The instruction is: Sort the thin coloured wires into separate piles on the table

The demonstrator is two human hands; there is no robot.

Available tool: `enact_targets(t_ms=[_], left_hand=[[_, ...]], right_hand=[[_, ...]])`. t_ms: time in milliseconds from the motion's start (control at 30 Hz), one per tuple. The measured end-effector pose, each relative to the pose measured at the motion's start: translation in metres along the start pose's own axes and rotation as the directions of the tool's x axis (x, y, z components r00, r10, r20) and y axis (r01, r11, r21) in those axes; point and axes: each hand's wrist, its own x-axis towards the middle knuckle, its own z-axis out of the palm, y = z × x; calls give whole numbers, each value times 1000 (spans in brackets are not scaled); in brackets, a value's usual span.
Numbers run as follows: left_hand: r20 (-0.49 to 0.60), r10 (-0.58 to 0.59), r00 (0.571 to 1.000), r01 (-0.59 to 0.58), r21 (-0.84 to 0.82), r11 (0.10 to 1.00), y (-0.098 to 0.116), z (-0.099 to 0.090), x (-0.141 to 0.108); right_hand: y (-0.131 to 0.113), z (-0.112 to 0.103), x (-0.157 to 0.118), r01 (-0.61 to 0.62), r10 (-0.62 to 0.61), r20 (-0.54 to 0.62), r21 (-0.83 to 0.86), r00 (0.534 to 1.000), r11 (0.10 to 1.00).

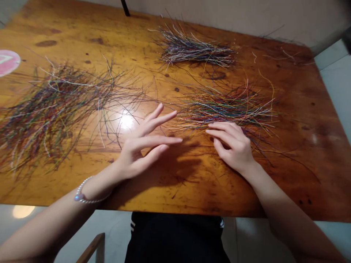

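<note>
My left hand (145, 142) hovers over the table with its fingers spread and nothing held, a beaded bracelet on its wrist. At the lower edge of a pile of multicoloured wires (227, 107), right of centre, is my right hand (233, 144). Its fingers are bent and the fingertips are near or on the nearest wires; whether they pinch one is too small to tell. A large tangled wire pile (46, 113) lies at the left, its loose ends reaching toward the middle. Another bundle of mostly dark and white wires (197, 49) lies farther back.
The wooden table (170, 193) ends just in front of my body. Stray wires (287, 56) lie at the back right. A round pink and white sticker (8, 63) is at the far left edge. A wall stands behind the table.
</note>
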Motion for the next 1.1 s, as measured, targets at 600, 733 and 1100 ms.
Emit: enact_targets(t_ms=[600, 733, 1100], left_hand=[[-8, -10, 1000, 12, 357, 934, -18, 18, -2], [-24, -5, 1000, 13, 377, 926, -19, 18, -3], [143, -57, 988, -21, 491, 871, -22, 19, -4]], right_hand=[[-51, -2, -21, -481, -106, 647, 657, 755, 581], [-51, 3, -24, -571, 15, 603, 747, 798, 340], [-23, 6, -9, -114, 102, 79, 164, 992, 980]])
